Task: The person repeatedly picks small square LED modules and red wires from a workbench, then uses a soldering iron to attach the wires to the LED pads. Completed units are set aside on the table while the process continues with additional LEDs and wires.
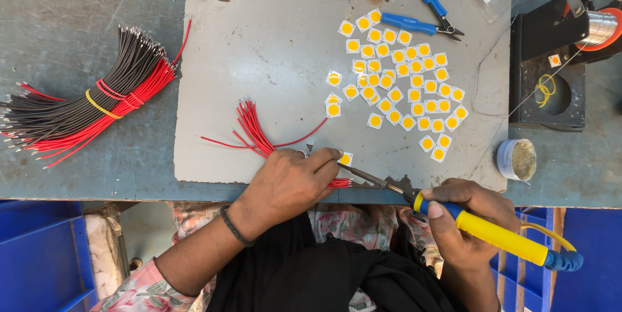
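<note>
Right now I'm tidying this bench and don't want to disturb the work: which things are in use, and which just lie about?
In use: soldering iron in right hand; red wires and a yellow chip by left hand.

Lying about: wire bundle, blue pliers, solder spool, small tin.

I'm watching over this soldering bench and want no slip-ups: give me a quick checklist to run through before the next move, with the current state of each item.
1. Soldering iron gripped by its yellow handle in the right hand: ok.
2. Iron tip aimed at the small square chip by the left fingertips: ok; actual contact: cannot tell.
3. Left hand pressing down the red wires and the chip: ok.
4. Fingers clear of the hot tip: not ok, they sit right beside it.
5. Spare chips lying within reach on the grey mat: ok.
6. Solder spool on the right: present; wire feed: cannot tell.
</note>
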Demonstrator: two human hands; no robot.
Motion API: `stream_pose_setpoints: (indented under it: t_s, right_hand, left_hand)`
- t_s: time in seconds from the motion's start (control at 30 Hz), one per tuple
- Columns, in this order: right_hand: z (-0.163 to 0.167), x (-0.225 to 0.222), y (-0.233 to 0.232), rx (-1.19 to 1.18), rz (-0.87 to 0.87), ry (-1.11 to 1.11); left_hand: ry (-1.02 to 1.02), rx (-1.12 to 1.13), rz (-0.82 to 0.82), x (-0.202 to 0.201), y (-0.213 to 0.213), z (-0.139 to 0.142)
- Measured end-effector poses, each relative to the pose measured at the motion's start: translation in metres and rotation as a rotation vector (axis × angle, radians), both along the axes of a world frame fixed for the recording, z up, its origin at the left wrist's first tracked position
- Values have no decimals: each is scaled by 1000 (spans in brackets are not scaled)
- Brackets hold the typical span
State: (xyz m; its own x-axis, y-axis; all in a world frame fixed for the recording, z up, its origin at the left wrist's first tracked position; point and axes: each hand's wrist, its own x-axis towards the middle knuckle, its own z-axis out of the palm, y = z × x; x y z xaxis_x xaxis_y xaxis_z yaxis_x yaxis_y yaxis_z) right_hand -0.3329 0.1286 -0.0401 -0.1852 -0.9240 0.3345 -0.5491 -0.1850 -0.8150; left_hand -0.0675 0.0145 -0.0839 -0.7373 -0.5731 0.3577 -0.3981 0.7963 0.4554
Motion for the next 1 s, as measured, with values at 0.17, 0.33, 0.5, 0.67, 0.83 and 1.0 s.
stream_pose_setpoints:
  t_s: [0.17, 0.33, 0.5, 0.67, 0.83, 1.0]
  right_hand:
    - [6, -5, -4, -20, -19, -30]
    - [14, -4, -4, 118, -119, 1]
    - [9, -4, -8, 52, -102, -15]
    - [7, -8, -9, 40, -67, -13]
    - [7, -11, -13, 29, -62, -6]
    - [12, -14, -13, 61, -41, 35]
  left_hand:
    - [-17, 15, -5, -2, -6, 1]
    - [-46, 38, -28, -6, -10, 1]
    - [-61, 67, -42, -7, -9, 3]
    - [-55, 49, -35, -9, -9, 6]
    - [-52, 47, -32, -13, -7, 7]
    - [-41, 47, -23, -19, -8, 6]
